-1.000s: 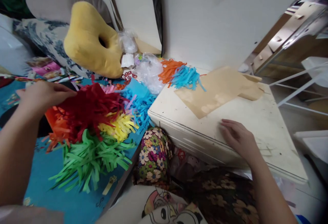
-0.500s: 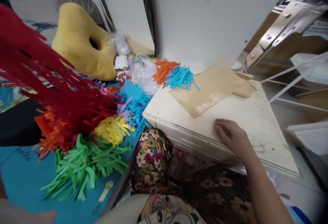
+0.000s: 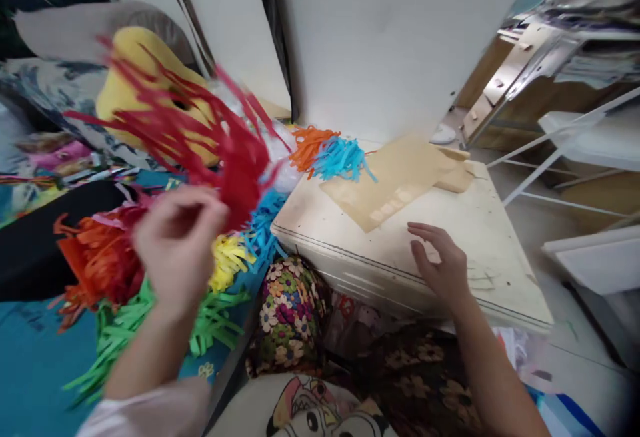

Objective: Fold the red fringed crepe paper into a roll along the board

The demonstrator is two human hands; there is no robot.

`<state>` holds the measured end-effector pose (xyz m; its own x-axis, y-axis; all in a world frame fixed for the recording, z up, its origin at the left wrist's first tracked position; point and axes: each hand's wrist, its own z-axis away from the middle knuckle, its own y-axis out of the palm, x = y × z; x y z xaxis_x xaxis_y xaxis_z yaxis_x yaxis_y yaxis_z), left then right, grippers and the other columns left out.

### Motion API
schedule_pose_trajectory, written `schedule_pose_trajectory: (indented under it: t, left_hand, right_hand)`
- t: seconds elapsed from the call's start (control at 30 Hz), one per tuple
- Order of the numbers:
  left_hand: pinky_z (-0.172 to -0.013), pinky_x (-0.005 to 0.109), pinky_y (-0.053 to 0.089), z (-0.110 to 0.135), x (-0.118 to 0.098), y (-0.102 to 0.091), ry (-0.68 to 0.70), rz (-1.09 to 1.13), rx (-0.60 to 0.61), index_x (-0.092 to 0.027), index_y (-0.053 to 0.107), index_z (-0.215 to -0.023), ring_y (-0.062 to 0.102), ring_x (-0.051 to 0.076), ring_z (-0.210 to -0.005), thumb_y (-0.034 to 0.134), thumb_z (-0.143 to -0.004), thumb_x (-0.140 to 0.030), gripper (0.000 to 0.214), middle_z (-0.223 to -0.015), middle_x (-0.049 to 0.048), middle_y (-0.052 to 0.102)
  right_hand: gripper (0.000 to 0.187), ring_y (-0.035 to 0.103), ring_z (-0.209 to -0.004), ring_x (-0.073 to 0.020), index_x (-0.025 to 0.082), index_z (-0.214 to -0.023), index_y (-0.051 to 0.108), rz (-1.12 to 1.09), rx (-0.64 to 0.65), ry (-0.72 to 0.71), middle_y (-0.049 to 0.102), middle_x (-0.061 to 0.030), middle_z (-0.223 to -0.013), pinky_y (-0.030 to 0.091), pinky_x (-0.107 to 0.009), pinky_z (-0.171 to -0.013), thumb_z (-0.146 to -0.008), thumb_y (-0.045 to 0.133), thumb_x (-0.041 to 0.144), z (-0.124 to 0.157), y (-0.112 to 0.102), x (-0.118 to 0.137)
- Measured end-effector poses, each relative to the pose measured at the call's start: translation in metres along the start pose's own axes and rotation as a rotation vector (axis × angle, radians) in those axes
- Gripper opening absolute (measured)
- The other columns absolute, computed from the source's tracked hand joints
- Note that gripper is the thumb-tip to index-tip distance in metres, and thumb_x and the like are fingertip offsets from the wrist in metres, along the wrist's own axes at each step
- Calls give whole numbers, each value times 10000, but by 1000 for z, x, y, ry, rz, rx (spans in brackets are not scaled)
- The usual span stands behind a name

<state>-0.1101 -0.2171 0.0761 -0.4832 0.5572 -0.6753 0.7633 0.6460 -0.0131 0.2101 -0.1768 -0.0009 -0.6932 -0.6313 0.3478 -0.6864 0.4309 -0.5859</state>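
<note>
The red paper fringe (image 3: 200,137) is held up in the air by the left hand (image 3: 175,244), whose fingers are pinched shut on its lower end; its blurred strips fan out in front of a yellow cushion (image 3: 130,84). The right hand (image 3: 440,264) is spread wide and holds nothing, resting with its heel near the front edge of a white table (image 3: 500,237), fingers slightly lifted. Just beyond this hand, a tan cardboard piece (image 3: 395,184) lies flat on the table, and orange and blue fringe (image 3: 327,150) is heaped at the far corner. Below the left hand, orange fringe (image 3: 95,264), yellow fringe (image 3: 227,264) and green fringe (image 3: 125,337) are piled on a teal mat (image 3: 35,370).
</note>
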Motion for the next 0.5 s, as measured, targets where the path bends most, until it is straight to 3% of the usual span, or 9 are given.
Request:
schedule_pose_trajectory:
  t: [0.07,0.13,0.23,0.33,0.5]
  left_hand:
    - [-653,207,419,46,-1,28,58,118,79,-157,551,-696,517,77,-694,566,-666,-93,72,-698,-19,550]
    - [-621,184,420,89,-4,53,31,171,140,-164,536,-711,518,69,-692,542,-675,-72,99,-711,-19,550]
    - [-657,191,433,136,-8,78,18,248,230,-167,516,-729,523,73,-728,520,-679,-42,134,-731,-14,551]
    - [-686,212,445,160,-11,91,27,306,287,-168,512,-742,527,83,-756,510,-678,-28,154,-747,-4,553]
    - [-660,228,460,173,-13,100,46,308,360,-169,513,-740,530,96,-737,511,-674,-31,153,-742,10,555]
  right_hand:
    - [278,523,-901,-181,186,-966,518,-74,11,-47,569,-92,-951,445,-366,-769,-703,481,105,-6,-3,20]
    - [366,488,-967,-179,193,-1054,468,-155,94,-83,536,-93,-1024,428,-360,-805,-700,482,102,-12,-4,38]
    - [437,437,-1043,-167,206,-1125,397,-281,242,-101,478,-89,-1114,404,-346,-854,-708,457,92,-16,-2,51]
    - [430,426,-1056,-154,232,-1087,406,-378,274,-61,462,-74,-1128,394,-340,-870,-698,411,49,-12,-1,48]
    - [414,429,-1037,-175,223,-1008,441,-374,231,-45,468,-70,-1104,367,-379,-873,-640,425,33,-2,-15,38]
